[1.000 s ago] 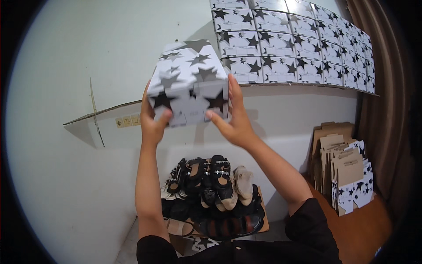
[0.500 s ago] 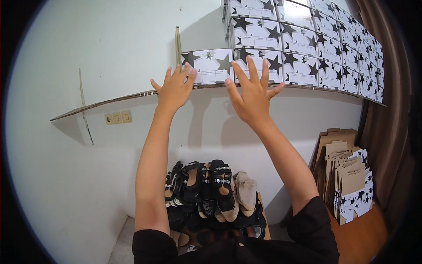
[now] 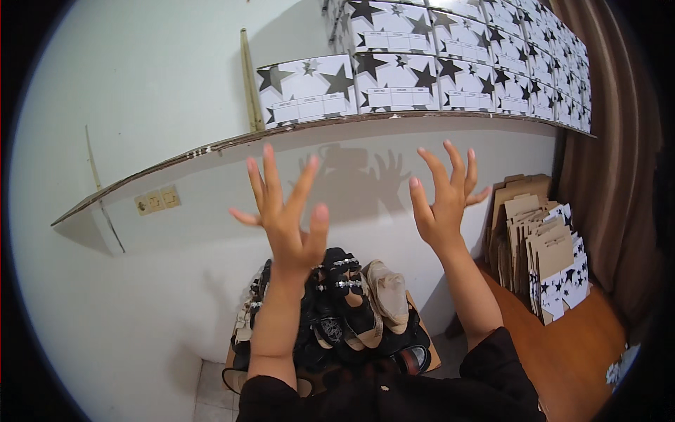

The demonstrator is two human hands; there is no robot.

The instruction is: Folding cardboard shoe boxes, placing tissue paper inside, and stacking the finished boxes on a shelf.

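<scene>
Both hands are raised in mid-air below the wall shelf (image 3: 316, 124), holding nothing. My left hand (image 3: 285, 221) has its fingers spread, in front of the white wall. Off to the right, my right hand (image 3: 444, 204) is also open, its fingers apart and slightly curled. Above them on the shelf stands a white shoebox with black and grey stars (image 3: 307, 90), at the left end of the bottom row. Stacked boxes of the same pattern (image 3: 397, 83) continue to its right. My left forearm hides part of a pile of black sandals (image 3: 344, 281) below.
Beige espadrille-like shoes (image 3: 388, 295) lie on the pile's right side. Flattened star-patterned cartons (image 3: 555, 260) lean at the right on an orange-brown surface (image 3: 555, 359). A brown curtain (image 3: 608, 169) hangs beside them. Wall sockets (image 3: 157, 201) sit under the shelf's left part.
Both hands have come down from in front of the bottom-row boxes to below the shelf edge, fingers still spread. The view has shifted, so the boxes appear further left and higher.
</scene>
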